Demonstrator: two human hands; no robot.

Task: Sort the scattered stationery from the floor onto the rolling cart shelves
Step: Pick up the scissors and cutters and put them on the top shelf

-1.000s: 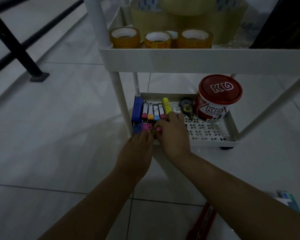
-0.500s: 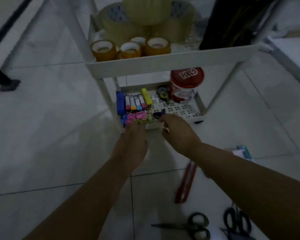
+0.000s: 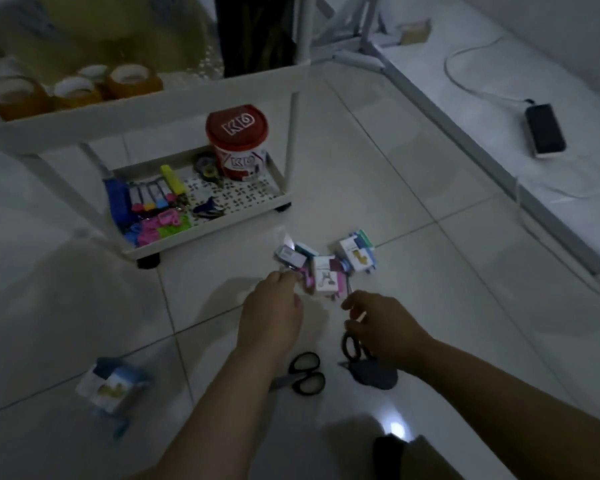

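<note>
A pile of small stationery boxes [image 3: 326, 273] lies on the tiled floor in front of the white rolling cart [image 3: 205, 233]. My left hand [image 3: 272, 306] is at the pile's near left edge, fingertips curled onto a plastic-wrapped box [image 3: 290, 258]. My right hand [image 3: 381, 329] hovers just right of the pile with loosely curled fingers and nothing clearly in them. It partly covers a scissors handle [image 3: 350, 344]. The cart's bottom shelf holds markers [image 3: 149, 195], coloured binder clips [image 3: 160, 225] and a red-lidded tub [image 3: 238, 143].
Black-handled scissors [image 3: 305, 374] and a dark object [image 3: 374, 375] lie by my wrists. Another box pack [image 3: 111, 382] sits at lower left. Tape rolls [image 3: 14, 95] fill the upper shelf. A phone [image 3: 544, 129] with a cable rests on a raised ledge at right.
Both hands left the cart's bottom shelf and moved back and right to the pile of boxes on the floor. The view swung right; the clips stay on the shelf.
</note>
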